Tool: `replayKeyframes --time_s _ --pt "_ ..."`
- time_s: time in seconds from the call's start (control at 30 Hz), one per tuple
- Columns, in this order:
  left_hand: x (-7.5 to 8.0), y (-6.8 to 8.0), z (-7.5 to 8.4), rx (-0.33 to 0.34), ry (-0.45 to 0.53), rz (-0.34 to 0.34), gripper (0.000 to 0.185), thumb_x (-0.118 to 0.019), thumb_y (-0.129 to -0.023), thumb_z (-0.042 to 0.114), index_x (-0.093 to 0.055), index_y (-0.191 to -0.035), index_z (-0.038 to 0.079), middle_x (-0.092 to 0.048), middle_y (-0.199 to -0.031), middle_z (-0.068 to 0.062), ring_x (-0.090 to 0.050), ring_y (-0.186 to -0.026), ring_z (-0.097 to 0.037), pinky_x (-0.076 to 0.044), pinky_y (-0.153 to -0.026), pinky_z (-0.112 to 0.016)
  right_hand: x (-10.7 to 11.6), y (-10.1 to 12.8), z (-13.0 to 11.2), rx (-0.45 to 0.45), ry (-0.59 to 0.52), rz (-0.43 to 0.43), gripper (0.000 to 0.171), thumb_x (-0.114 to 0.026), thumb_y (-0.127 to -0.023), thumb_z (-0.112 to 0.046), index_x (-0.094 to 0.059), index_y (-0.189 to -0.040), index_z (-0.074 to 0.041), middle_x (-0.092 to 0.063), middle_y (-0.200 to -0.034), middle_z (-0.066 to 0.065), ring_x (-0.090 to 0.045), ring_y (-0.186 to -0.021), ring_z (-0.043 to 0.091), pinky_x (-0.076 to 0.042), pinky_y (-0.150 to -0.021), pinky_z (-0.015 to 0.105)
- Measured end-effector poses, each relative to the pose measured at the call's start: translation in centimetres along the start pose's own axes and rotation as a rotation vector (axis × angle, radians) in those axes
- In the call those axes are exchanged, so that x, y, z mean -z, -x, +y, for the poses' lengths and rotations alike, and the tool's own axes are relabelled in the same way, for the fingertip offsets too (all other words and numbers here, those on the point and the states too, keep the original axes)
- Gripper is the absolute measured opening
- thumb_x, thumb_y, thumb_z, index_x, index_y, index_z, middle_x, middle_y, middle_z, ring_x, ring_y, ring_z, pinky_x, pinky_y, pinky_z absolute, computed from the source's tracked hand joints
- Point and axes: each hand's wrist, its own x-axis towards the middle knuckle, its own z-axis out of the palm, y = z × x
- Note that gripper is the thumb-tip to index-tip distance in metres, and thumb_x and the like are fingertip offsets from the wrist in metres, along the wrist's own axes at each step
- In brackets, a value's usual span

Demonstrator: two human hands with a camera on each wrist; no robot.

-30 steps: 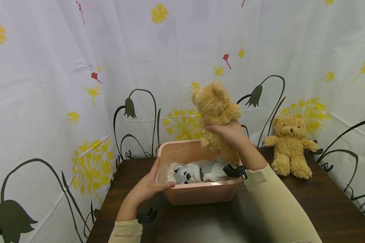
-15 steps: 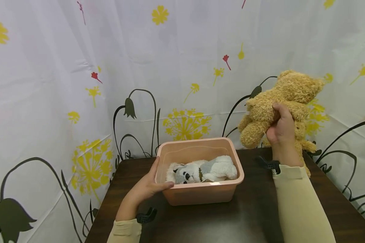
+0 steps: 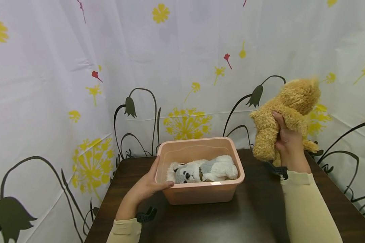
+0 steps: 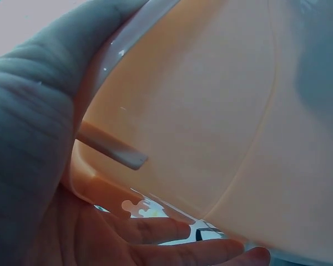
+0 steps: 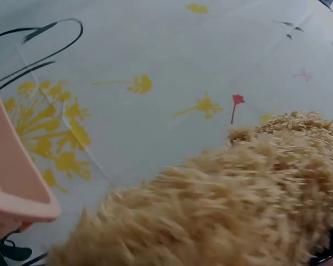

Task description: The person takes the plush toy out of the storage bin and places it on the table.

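1. The right hand (image 3: 289, 140) gripped a golden-brown teddy bear (image 3: 269, 121) around the body, thumb laid across the side nearer the camera; the far fingers were hidden.
2. The bear's long axis ran on a slant: its head was above the hand and to its right, its legs hung to the hand's left and lower. It was held clear of the table (image 3: 200, 226).
3. The pink plastic basin (image 3: 197, 195) stood well to the right hand's left and lower than it, with a gap between bear and basin. The right wrist view agreed, showing the basin's rim apart from the fur.
4. The left hand (image 3: 147, 187) was spread around the basin's near left corner, thumb and fingers fairly straight against the outside. It was the hand nearer the basin, and the right hand alone had the bear.
5. Inside the basin, to the left hand's right, lay a grey-and-white plush animal (image 3: 216, 168), its head end nearer that hand and its feet pointing away.
6. A golden tuft (image 3: 311, 146) showed just right of the right hand; I could not tell whether it belonged to another bear.
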Motion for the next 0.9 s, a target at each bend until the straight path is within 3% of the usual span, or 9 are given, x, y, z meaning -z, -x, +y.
replayKeyframes --time_s 0.17,0.3,0.33,0.43,0.53,0.6,0.7,0.8,0.9 --pt "0.1 -0.1 0.0 -0.003 0.007 0.003 0.133 -0.089 -0.088 0.052 0.006 -0.177 0.029 -0.015 -0.182 -0.023 -0.040 -0.156 -0.045 -0.036 -0.124 -0.067 0.8 -0.3 1.2 -0.110 0.119 0.052 0.041 -0.077 -0.103 -0.020 -0.053 -0.137 -0.020 -0.058 -0.128 -0.004 -0.061 -0.113 0.014 -0.061 -0.085 0.030" --pt "0.0 -0.2 0.0 -0.004 0.009 0.007 0.133 -0.089 -0.087 0.052 0.006 -0.177 0.028 -0.018 -0.181 -0.024 -0.044 -0.154 -0.043 -0.038 -0.123 -0.066 1.3 -0.5 2.6 -0.263 0.418 0.166 0.079 -0.078 -0.099 -0.050 -0.036 -0.162 -0.028 -0.050 -0.153 -0.003 -0.059 -0.120 0.013 -0.059 -0.082 0.025" --pt "0.0 -0.2 0.0 -0.004 0.009 0.008 0.133 -0.089 -0.087 0.052 0.006 -0.177 0.028 -0.019 -0.180 -0.024 -0.044 -0.153 -0.043 -0.038 -0.123 -0.066 1.6 -0.5 2.9 -0.311 0.503 0.184 0.092 -0.076 -0.099 -0.055 -0.024 -0.170 -0.030 -0.040 -0.166 0.000 -0.058 -0.128 0.015 -0.057 -0.084 0.023" --pt "-0.1 -0.2 0.0 -0.004 0.008 0.003 0.133 -0.089 -0.087 0.052 0.006 -0.177 0.027 -0.021 -0.180 -0.024 -0.047 -0.151 -0.042 -0.040 -0.122 -0.065 2.3 -0.5 4.1 -0.350 0.610 0.173 0.109 -0.071 -0.105 -0.047 0.011 -0.174 -0.033 -0.015 -0.182 0.003 -0.047 -0.147 0.019 -0.052 -0.091 0.020" --pt "-0.2 -0.2 0.1 -0.005 0.008 -0.001 0.133 -0.089 -0.087 0.051 0.006 -0.177 0.027 -0.021 -0.180 -0.024 -0.047 -0.151 -0.043 -0.040 -0.122 -0.065 3.1 -0.4 5.2 -0.272 0.609 0.130 0.109 -0.069 -0.108 -0.019 0.022 -0.168 -0.035 -0.011 -0.179 0.007 -0.042 -0.148 0.019 -0.051 -0.092 0.020" --pt "-0.2 -0.1 0.1 0.003 0.004 -0.001 0.133 -0.089 -0.087 0.052 0.005 -0.177 0.027 -0.021 -0.180 -0.025 -0.047 -0.151 -0.043 -0.040 -0.122 -0.066 3.4 -0.5 6.2 -0.210 0.597 0.095 0.098 -0.068 -0.105 -0.006 0.006 -0.164 -0.031 -0.027 -0.163 0.000 -0.047 -0.133 0.014 -0.053 -0.087 0.021" --pt "-0.1 0.0 0.1 0.017 0.005 0.008 0.132 -0.090 -0.087 0.050 0.004 -0.177 0.028 -0.022 -0.179 -0.025 -0.046 -0.152 -0.044 -0.040 -0.122 -0.066 3.9 -0.4 7.8 -0.157 0.655 0.081 0.085 -0.070 -0.103 -0.005 -0.014 -0.162 -0.024 -0.040 -0.146 -0.005 -0.051 -0.121 0.012 -0.054 -0.087 0.024" --pt "-0.1 0.0 0.1 0.022 0.006 0.018 0.132 -0.090 -0.087 0.050 0.003 -0.177 0.029 -0.023 -0.179 -0.025 -0.047 -0.151 -0.043 -0.040 -0.122 -0.065 4.7 -0.5 9.7 -0.096 0.742 0.095 0.082 -0.073 -0.101 -0.006 -0.022 -0.164 -0.022 -0.046 -0.152 0.002 -0.053 -0.134 0.020 -0.052 -0.104 0.035" --pt "-0.1 -0.1 0.2 0.018 0.001 0.016 0.133 -0.090 -0.086 0.052 0.004 -0.177 0.029 -0.023 -0.179 -0.025 -0.047 -0.151 -0.043 -0.040 -0.122 -0.066 5.9 -0.2 11.4 -0.045 0.846 0.121 0.088 -0.071 -0.101 -0.004 -0.018 -0.169 -0.026 -0.041 -0.165 0.014 -0.048 -0.150 0.033 -0.045 -0.120 0.051"
